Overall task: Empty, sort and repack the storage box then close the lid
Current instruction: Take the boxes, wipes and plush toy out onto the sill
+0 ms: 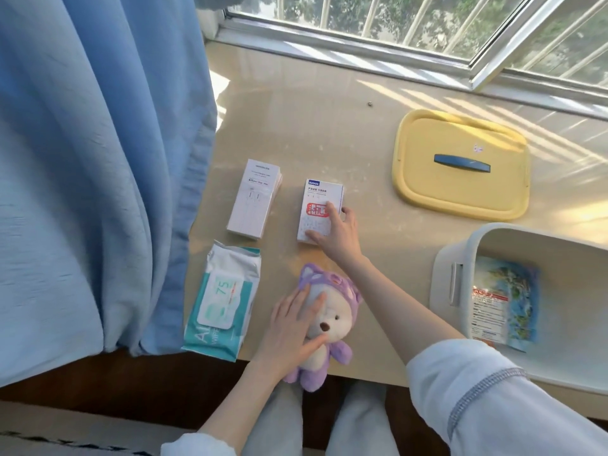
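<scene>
The white storage box [454,258] stands open at the right with a blue printed packet [506,301] lying inside. Its yellow lid [460,166] with a blue handle lies flat behind it. My right hand [339,235] grips the near right corner of a white box with red print [317,205]. To its left lies a long white cable box [255,199]. My left hand [292,327] rests flat, fingers spread, on a plush bear in a purple hood [325,327] at the front edge. A teal pack of wet wipes [220,304] lies left of the bear.
A blue curtain [98,159] hangs along the left side and touches the wipes. The beige sill surface [329,126] runs back to a barred window [427,28]. A small dark speck [370,104] lies near the window. My knees show below the front edge.
</scene>
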